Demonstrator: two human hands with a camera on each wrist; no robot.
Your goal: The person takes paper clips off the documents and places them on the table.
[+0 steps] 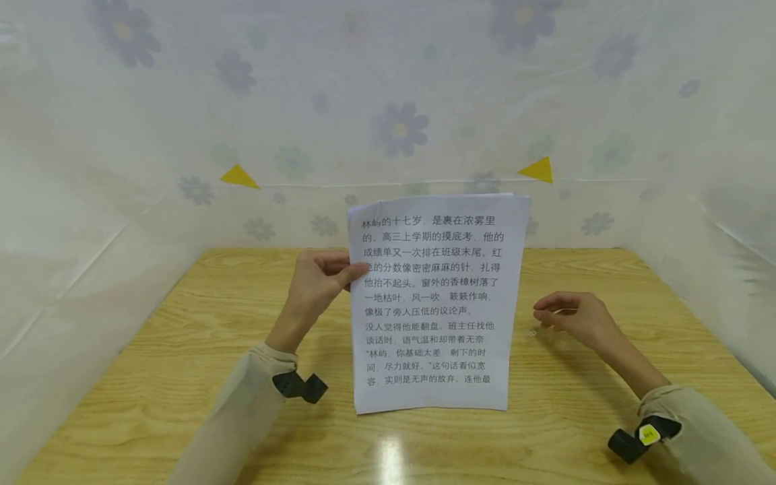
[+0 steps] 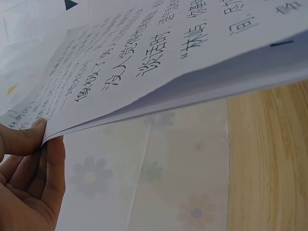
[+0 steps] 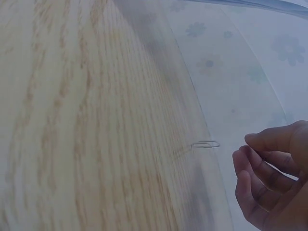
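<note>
White paper (image 1: pixel 433 303), black print; light wood-grain table (image 1: pixel 182 377).

This looks like a small staged recording booth rather than a lived-in room. A pale wooden bench (image 1: pixel 182 377) is enclosed on three sides by translucent plastic sheeting (image 1: pixel 400 87) printed with flowers, with two yellow triangle markers (image 1: pixel 239 177) stuck along the back wall.

Printed sheets (image 1: pixel 433 303) upright on edge; paper clip (image 1: pixel 532 333) flat.
</note>
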